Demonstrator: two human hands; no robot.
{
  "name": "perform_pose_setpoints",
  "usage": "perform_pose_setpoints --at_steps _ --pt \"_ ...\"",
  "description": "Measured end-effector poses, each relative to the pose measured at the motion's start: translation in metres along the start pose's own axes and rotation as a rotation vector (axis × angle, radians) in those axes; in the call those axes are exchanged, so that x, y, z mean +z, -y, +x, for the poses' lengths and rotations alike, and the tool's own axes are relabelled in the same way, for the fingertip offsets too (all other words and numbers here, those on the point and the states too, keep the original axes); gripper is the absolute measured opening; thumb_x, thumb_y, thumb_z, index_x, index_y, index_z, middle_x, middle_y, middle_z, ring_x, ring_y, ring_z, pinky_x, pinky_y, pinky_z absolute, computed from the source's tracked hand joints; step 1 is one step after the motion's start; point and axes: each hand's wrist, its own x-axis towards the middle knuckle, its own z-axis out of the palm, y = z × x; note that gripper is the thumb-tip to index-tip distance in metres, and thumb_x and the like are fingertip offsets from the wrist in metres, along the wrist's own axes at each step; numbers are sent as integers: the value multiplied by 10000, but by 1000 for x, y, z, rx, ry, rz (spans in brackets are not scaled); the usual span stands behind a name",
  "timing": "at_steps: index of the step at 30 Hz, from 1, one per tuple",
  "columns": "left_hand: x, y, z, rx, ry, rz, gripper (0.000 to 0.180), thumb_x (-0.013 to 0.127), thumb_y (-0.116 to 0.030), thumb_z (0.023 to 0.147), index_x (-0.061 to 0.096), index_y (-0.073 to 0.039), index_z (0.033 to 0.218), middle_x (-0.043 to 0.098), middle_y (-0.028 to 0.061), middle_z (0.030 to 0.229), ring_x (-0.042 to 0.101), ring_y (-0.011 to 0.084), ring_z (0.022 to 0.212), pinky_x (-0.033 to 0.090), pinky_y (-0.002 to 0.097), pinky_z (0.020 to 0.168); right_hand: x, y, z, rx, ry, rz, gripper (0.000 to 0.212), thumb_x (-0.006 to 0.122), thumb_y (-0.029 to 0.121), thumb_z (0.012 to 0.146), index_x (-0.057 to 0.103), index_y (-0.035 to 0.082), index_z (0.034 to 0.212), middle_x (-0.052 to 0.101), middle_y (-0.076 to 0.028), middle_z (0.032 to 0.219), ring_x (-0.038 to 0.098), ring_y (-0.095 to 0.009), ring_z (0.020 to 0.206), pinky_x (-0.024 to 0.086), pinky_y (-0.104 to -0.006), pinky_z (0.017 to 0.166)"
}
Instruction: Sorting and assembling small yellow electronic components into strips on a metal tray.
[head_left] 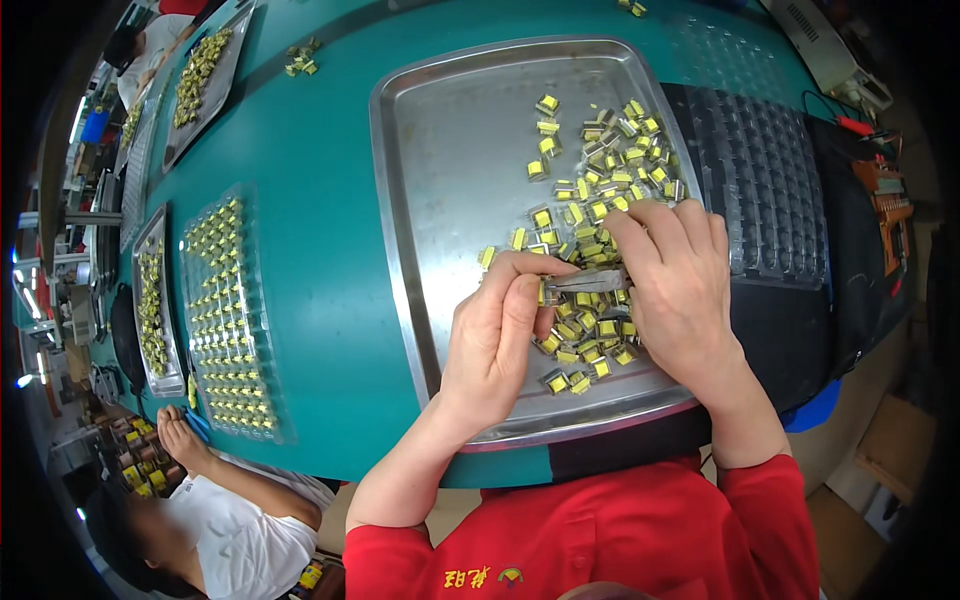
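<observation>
Both my hands are over a metal tray (430, 180) scattered with small yellow-taped transformers (605, 330). My left hand (495, 330) pinches one small transformer (543, 292) between thumb and fingers, mostly hidden by them. Closed around a pair of pliers is my right hand (680, 285), its palm hiding the handles. The grey jaws of the pliers (590, 281) point left and reach the piece at my left fingertips; whether they grip it I cannot tell. More transformers lie loose beneath and beyond both hands.
Right of the tray is a clear plastic blister tray (765, 190) on black cloth. Far left stand a filled blister tray (232, 320) and smaller metal trays (205, 85) of parts. A co-worker in white (240, 530) sits at lower left. An orange rack (888, 215) is at far right.
</observation>
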Motion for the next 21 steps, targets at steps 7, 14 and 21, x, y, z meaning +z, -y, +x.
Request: perform_pose_setpoints --at_steps 7,14,21 --pt "-1 0 0 -48 -20 6 367 310 -271 1097 581 -23 1112 454 -3 639 429 72 606 378 239 582 6 1 1 -32 21 -38 287 597 40 755 673 50 1032 618 -59 975 535 -246 868 413 -372 762" --pt "-1 -1 0 -94 -3 -93 400 301 -297 1100 580 -11 1113 464 -5 662 421 71 618 383 236 598 8 1 2 -50 -25 -69 246 601 87 764 668 68 999 567 -36 877 533 -221 850 410 -355 729" --pt "-4 -9 1 -107 -18 -72 442 324 -358 1092 561 14 1128 482 13 733 443 89 686 392 241 661 6 -3 1 -1 -42 -37 388 610 -17 723 649 54 1102 612 -76 1045 536 -262 908 409 -387 801"
